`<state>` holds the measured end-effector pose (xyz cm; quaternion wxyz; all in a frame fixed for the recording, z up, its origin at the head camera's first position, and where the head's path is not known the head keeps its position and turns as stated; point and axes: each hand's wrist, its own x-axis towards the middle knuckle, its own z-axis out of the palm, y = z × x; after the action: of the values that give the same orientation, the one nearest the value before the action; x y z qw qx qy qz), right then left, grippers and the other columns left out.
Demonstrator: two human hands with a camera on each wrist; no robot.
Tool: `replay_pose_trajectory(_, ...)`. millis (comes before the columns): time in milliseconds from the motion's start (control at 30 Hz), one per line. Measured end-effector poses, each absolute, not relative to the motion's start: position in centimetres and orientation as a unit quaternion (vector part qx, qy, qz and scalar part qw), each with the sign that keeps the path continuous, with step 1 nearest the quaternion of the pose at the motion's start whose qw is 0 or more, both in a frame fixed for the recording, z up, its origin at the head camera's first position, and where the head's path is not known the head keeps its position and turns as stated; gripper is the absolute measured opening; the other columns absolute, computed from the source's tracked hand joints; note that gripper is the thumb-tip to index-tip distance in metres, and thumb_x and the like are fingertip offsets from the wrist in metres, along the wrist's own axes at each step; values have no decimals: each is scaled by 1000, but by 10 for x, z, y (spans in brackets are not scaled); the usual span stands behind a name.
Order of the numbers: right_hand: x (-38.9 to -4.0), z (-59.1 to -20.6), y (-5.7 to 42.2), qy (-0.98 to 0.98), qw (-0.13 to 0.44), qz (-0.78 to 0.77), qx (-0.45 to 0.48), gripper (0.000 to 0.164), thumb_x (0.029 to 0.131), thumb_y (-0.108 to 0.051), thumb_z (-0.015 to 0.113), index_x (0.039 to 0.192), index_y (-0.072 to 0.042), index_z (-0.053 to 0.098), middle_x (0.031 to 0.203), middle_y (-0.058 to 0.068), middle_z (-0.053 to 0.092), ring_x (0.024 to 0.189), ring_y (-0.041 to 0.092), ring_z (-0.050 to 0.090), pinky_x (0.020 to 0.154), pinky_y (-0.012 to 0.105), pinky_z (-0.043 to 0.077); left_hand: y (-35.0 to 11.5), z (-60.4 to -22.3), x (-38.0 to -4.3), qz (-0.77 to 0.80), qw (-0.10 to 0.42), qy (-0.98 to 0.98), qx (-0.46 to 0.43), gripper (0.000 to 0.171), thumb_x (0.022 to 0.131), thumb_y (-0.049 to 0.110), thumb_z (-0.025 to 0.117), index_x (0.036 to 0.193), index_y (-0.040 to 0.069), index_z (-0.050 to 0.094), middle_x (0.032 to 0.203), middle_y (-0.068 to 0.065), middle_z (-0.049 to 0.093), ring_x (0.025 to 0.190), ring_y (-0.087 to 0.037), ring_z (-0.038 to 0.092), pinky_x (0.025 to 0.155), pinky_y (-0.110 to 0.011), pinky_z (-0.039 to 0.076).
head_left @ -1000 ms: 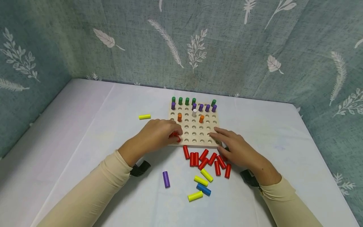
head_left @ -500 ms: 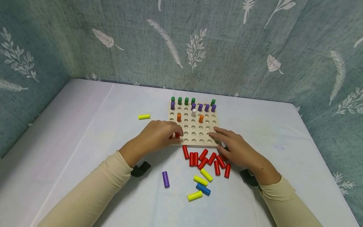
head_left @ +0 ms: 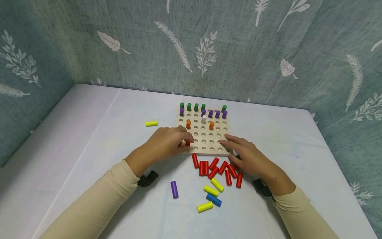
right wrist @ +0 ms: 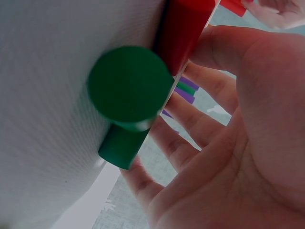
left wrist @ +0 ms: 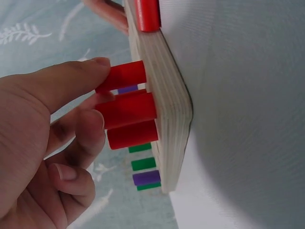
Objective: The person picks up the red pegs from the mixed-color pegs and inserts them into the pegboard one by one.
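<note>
A pale wooden pegboard with rows of holes lies mid-table. My left hand is at its near left corner, pinching a red peg between thumb and index finger; the peg stands in or at a hole. Close beside it stand other red pegs, partly hidden by the fingers in the head view. My right hand rests with extended fingers on the board's near right corner and edge. Under that palm, the right wrist view shows green pegs and a red peg beside the board.
Loose red pegs lie in front of the board. Nearer are yellow pegs, a blue peg and a purple peg. Another yellow peg lies left. Green pegs, purple pegs, orange pegs and one white peg stand in the board.
The red peg at my left fingertips was tilted a second ago and now stands upright. My left hand has shifted slightly; my right hand has stayed in place.
</note>
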<state>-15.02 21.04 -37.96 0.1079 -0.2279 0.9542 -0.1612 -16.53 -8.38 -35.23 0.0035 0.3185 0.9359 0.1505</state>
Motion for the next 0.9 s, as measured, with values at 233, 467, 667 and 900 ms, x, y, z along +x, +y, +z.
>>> replay_pose_trajectory(233,-150,-377,210,955,107,-162,-224,56,98,-24,63,151,-24,46,163,8,32,148,37,33,114,64,32,-82,-347,-164,154,-2,934,323,26,84,22,82,109,20,76,108,3,73,71,-8,57,63,-25,49)
replay_pose_trajectory(467,-149,-377,209,955,115,-160,-221,56,98,-24,64,151,-25,46,163,8,32,148,38,33,114,64,32,-77,-346,-159,145,-1,930,339,24,83,22,82,107,21,76,103,5,72,69,-7,58,61,-22,49)
replay_pose_trajectory(667,-151,-377,209,955,112,-164,-218,56,97,-24,64,150,-26,46,163,7,32,148,37,33,114,64,32,-72,-346,-156,151,8,926,347,23,83,19,82,106,21,76,97,7,73,74,-6,62,64,-22,51)
replay_pose_trajectory(900,-151,-377,209,956,122,-162,-212,57,97,-25,64,151,-27,46,163,7,31,148,37,32,114,64,32,-69,-349,-152,138,24,922,362,20,84,19,80,104,23,76,87,9,73,72,-5,62,63,-23,50)
